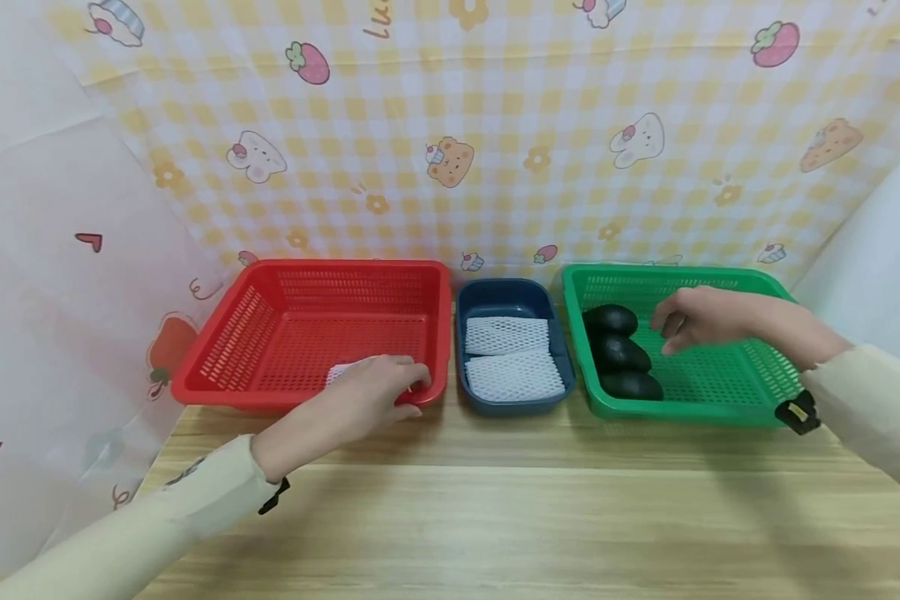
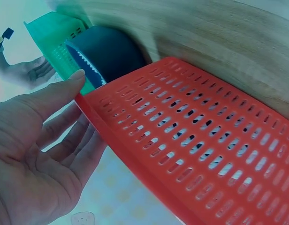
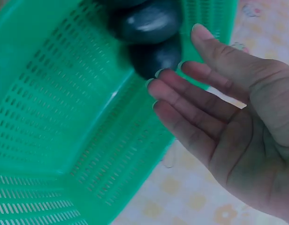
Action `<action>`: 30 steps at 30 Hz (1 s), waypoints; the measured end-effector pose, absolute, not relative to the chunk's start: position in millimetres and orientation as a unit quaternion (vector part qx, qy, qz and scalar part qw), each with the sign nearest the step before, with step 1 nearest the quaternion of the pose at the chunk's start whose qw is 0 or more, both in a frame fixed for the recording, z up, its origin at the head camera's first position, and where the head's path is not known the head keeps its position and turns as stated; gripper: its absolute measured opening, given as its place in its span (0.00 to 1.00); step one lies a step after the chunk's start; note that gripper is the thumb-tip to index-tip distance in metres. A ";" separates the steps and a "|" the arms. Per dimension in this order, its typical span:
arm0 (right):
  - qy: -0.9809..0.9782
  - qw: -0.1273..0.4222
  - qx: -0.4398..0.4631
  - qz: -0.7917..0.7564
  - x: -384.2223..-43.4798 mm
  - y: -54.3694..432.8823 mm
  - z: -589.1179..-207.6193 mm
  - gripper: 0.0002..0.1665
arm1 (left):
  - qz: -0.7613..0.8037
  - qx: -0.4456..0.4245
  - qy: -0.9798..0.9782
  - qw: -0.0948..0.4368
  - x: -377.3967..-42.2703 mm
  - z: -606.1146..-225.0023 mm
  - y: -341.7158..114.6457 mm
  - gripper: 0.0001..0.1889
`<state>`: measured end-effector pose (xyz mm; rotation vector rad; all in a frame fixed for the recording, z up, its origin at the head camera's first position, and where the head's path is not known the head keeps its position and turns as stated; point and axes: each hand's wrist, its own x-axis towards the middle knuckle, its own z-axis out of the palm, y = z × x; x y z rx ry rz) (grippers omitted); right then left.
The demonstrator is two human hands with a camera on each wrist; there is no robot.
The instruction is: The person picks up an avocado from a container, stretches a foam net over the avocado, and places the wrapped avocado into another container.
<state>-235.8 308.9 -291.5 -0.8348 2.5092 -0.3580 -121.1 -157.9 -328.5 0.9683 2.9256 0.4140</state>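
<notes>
At the near right rim of the red basket is my left hand, its fingers relaxed over the edge and holding nothing. White foam netting lies inside that basket, partly hidden by this hand; in the left wrist view, white and dark patches show through the slots. My right hand hovers over the green basket, fingers loosely bent and apart, with nothing in them. Just left of its fingertips, three dark, glossy oval fruits like avocados lie in a column along the basket's left side.
Between the baskets stands a dark blue bin with white foam net sleeves in it. All three containers stand in a row on the wooden table, close to a checked cloth backdrop.
</notes>
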 end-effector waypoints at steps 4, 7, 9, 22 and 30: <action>0.901 0.266 -0.311 -0.144 -242.9 309.8 -303.3 0.27 | 0.129 0.310 0.942 0.023 -120.0 -329.3 -159.7 0.27; 0.888 0.301 -0.311 -0.156 -243.6 305.8 -310.7 0.27 | 0.129 0.310 0.942 0.029 -119.9 -329.9 -161.0 0.26; 0.881 0.317 -0.310 -0.163 -242.2 301.8 -314.3 0.26 | 0.130 0.310 0.941 0.031 -120.1 -329.7 -162.1 0.26; 0.881 0.318 -0.327 -0.128 -228.9 286.9 -330.8 0.31 | 0.120 0.307 0.943 0.046 -124.0 -327.7 -161.4 0.25; 0.882 0.314 -0.332 -0.114 -229.8 283.6 -335.2 0.32 | 0.121 0.300 0.945 0.056 -125.3 -325.6 -159.5 0.24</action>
